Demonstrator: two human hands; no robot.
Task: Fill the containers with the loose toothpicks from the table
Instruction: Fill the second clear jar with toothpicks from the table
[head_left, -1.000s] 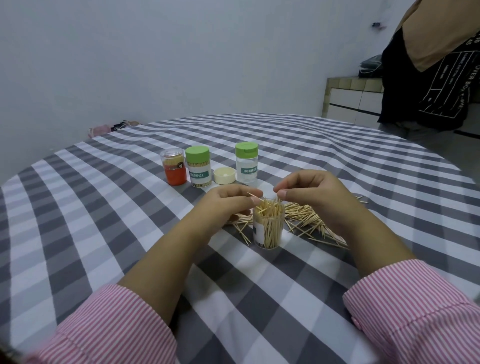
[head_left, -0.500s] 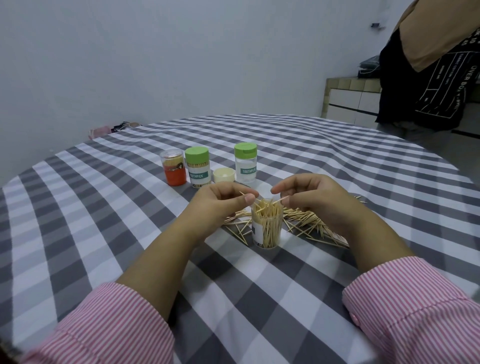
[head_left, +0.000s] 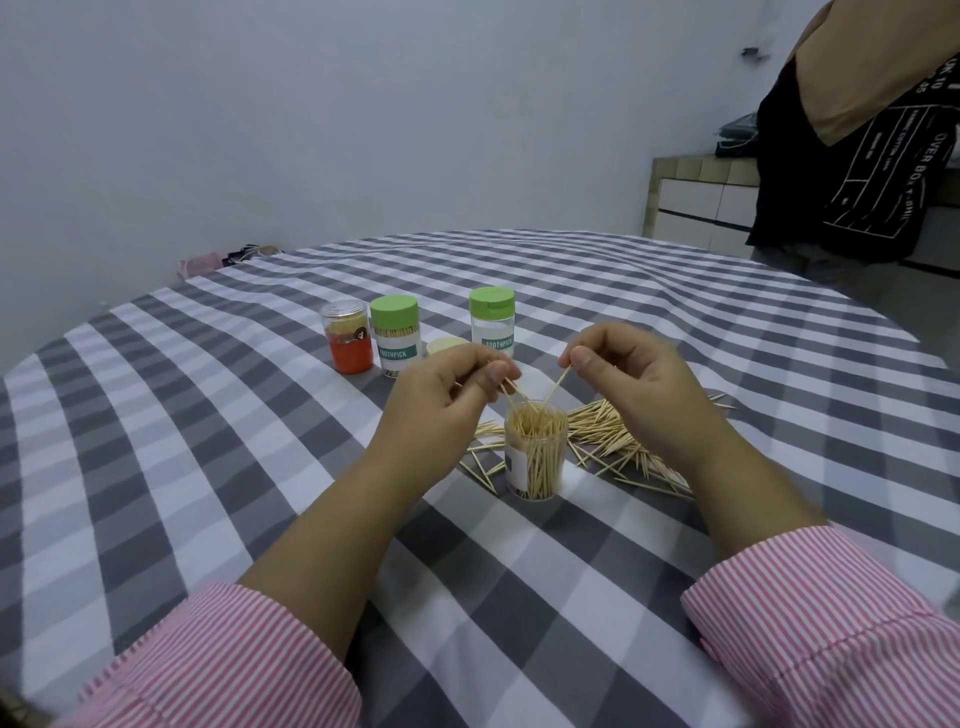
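A clear open container (head_left: 535, 457), packed with upright toothpicks, stands on the checked tablecloth. My left hand (head_left: 441, 405) hovers just left of its mouth and pinches toothpicks that point down into it. My right hand (head_left: 634, 379) is just right of the mouth and pinches a single toothpick angled into the container. A pile of loose toothpicks (head_left: 613, 441) lies behind and to the right of the container, with a few more (head_left: 480, 460) on its left.
Behind my hands stand an orange-labelled jar (head_left: 349, 338), two green-capped toothpick containers (head_left: 395, 335) (head_left: 491, 319) and a loose cream lid (head_left: 445, 345). A person in black (head_left: 857, 156) stands at the table's far right edge.
Both hands have lifted slightly above the container's mouth and drawn apart, each now holding toothpicks angled down into it. The container has stayed in place.
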